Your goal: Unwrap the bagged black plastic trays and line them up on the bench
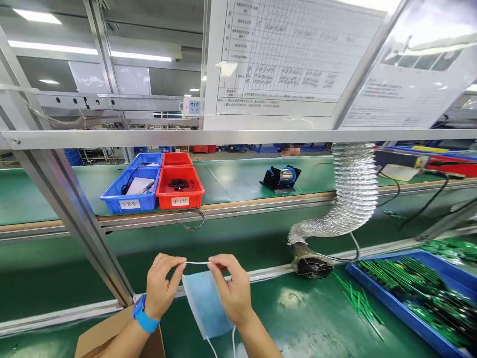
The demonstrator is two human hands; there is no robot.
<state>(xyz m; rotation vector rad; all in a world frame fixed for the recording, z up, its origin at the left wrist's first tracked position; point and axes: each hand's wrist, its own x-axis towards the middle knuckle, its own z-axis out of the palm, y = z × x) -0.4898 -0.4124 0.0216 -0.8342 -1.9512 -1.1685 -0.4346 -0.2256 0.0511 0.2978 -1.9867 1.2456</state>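
Observation:
Between my two hands hangs a light blue face mask [206,303], with a white ear loop [197,262] stretched straight across its top. My left hand [161,283] pinches one end of that loop between thumb and forefinger; a blue watch [141,313] is on its wrist. The other end is pinched by my right hand [233,288], which partly covers the mask's right edge. Below the mask dangles a second white loop [212,348], running out of the picture at the bottom.
A cardboard box [100,328] stands at lower left. To the right are an exhaust duct [354,194], loose green strips [359,303] and a blue tray [395,303] of green parts. Blue [126,204] and red bins [182,194] sit on the shelf, under a metal crossbar [238,138].

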